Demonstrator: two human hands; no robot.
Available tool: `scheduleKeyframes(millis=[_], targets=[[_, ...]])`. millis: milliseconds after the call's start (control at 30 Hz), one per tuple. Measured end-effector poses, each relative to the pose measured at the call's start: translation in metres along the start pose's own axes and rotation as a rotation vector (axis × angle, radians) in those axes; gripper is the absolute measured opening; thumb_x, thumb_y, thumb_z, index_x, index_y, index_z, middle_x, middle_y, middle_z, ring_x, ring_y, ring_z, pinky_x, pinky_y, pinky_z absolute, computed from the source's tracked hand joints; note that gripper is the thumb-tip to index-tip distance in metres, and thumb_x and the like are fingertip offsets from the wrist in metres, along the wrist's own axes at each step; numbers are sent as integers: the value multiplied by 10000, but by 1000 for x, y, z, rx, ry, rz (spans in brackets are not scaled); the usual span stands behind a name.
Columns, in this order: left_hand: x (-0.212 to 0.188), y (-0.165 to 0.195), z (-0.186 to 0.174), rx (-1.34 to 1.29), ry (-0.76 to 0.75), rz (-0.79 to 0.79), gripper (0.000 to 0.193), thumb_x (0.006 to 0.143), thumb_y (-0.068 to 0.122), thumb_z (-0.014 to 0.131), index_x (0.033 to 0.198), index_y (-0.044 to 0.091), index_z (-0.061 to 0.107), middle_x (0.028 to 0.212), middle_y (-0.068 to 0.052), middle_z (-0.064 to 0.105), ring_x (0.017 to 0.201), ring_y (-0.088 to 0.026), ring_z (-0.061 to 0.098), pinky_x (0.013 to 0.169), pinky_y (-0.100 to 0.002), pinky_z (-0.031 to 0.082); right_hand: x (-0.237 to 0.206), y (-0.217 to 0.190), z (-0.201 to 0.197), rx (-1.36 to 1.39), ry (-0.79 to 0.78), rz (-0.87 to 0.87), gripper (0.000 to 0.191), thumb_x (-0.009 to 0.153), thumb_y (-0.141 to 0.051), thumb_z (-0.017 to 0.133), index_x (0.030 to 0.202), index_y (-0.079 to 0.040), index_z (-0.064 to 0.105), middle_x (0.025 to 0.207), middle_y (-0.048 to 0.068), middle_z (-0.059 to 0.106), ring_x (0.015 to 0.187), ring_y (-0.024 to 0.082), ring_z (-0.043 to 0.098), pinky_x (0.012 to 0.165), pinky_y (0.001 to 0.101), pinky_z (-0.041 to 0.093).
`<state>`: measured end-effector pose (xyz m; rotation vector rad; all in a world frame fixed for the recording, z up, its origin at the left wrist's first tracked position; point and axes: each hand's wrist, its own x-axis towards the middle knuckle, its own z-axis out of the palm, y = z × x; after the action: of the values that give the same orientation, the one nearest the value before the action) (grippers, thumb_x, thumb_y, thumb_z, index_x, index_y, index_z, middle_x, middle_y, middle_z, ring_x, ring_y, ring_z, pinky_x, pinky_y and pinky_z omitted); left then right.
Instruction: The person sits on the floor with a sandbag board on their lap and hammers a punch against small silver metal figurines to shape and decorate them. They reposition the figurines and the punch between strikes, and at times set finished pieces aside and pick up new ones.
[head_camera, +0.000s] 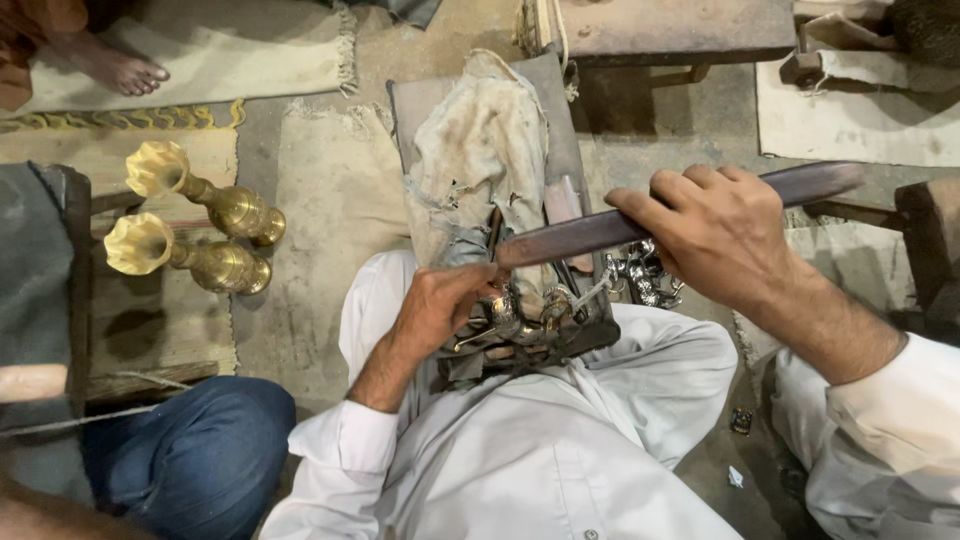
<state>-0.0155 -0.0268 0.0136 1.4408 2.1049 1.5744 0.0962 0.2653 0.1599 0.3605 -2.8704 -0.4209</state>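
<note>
My right hand (715, 230) grips a long flat dark wooden stick (590, 232) near its middle and holds it slanted over my lap. Its lower end sits just above my left hand (440, 305). My left hand presses on a small silvery metal piece (505, 318) that rests on a dark work block (560, 335) between my knees. A dirty pale cloth (480, 150) drapes over the block's far part. More shiny metal pieces (645, 275) lie just right of the block.
Two brass vases (195, 225) lie on their sides on a mat at left. Another person's blue-trousered knee (190, 450) is at lower left and a bare foot (115, 65) at upper left. Wooden benches (660, 30) and mats lie beyond.
</note>
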Motion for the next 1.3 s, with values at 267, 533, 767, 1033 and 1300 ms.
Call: scheduleKeyframes(millis=[267, 533, 767, 1033, 1300], targets=[[-17, -9, 24, -93, 275, -119, 238, 917, -145, 659, 1107, -2, 675, 992, -113, 789, 928, -199, 813, 751, -291, 651, 30, -18, -15, 167, -125, 73, 394, 906, -198, 705, 1291, -142, 643, 945, 64, 682, 732, 220, 660, 604, 385, 514], [-22, -2, 47, -160, 533, -244, 157, 930, -102, 664, 1041, -2, 617, 947, -92, 785, 898, -142, 794, 740, -251, 616, 93, -36, -42, 96, -106, -121, 340, 863, -170, 682, 1202, -186, 654, 872, 59, 695, 793, 284, 711, 604, 433, 535], [-29, 2, 59, -192, 653, -179, 144, 968, -52, 710, 1040, 2, 598, 1004, -113, 761, 885, -106, 728, 775, -226, 579, 115, -50, -55, 230, -39, -97, 471, 718, -127, 728, 1177, -147, 624, 879, 64, 699, 774, 281, 721, 624, 449, 540], [-31, -3, 62, -218, 688, -429, 230, 974, 22, 725, 1149, 1, 577, 895, -59, 795, 746, -36, 653, 595, -174, 467, 117, -51, -46, 268, 122, -181, 431, 825, -151, 729, 1240, -145, 616, 908, 68, 693, 767, 261, 713, 645, 427, 536], [-25, -10, 61, -247, 669, -374, 183, 914, -7, 763, 1061, -21, 654, 889, -92, 787, 779, -76, 715, 696, -215, 574, 131, -63, -40, -70, -203, -265, 310, 908, -185, 630, 1209, -124, 591, 836, 71, 691, 656, 232, 712, 500, 382, 513]])
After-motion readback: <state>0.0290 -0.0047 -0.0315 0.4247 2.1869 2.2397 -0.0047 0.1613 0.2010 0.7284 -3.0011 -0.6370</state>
